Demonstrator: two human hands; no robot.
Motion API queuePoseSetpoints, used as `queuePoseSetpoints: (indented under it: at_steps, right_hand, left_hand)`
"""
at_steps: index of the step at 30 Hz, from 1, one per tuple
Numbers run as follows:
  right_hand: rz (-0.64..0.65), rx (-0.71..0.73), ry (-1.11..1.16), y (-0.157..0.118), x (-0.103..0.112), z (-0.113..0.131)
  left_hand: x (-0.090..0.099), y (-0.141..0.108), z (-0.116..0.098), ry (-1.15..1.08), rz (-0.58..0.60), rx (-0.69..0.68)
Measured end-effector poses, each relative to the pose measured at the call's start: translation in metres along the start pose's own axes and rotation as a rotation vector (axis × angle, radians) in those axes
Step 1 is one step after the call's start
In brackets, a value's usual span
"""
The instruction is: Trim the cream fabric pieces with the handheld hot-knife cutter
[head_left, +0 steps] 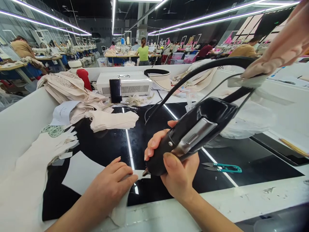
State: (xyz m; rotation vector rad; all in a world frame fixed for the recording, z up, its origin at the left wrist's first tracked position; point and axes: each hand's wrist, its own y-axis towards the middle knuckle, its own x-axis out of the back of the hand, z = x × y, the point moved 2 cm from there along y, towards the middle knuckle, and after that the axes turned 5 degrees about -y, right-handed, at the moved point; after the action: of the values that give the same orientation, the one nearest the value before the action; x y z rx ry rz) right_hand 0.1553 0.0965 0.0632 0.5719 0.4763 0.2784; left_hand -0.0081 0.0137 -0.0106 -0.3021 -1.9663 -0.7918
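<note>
A black handheld tool (193,137) points its tip down at a narrow white piece (140,174).
The left hand (113,180) lies over the piece, fingers bent and nearly together; whether they pinch it cannot be told. The right hand (180,175) wraps fingers and thumb around the tool. Teal snips (221,167) lie to its right; beyond are stacked fabric (113,120), a phone (116,91) and a white box (136,89).

White strip (140,174): partly hidden under left hand (114,178) | print on paper slip (63,113): too small to read | pale form (277,48), upper right: blurred, cut off by edge
</note>
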Motion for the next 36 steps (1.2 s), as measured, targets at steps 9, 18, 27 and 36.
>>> queuePoseSetpoints:
  at_steps: [9,18,27,36]
  right_hand:
    - [0.011,-0.037,-0.069,-0.005,-0.006,-0.003]
    - [-0.025,0.007,-0.047,-0.001,0.008,0.003]
    - [-0.028,-0.013,-0.140,-0.003,0.007,0.004]
    - [-0.098,0.033,-0.187,-0.009,0.002,0.007]
  left_hand:
    - [0.001,0.002,-0.001,-0.001,0.000,0.001]
    - [0.001,-0.001,0.000,-0.003,0.025,0.018]
    - [0.005,-0.004,-0.005,0.148,-0.026,-0.007]
    - [0.005,-0.021,-0.010,0.163,-0.060,0.187]
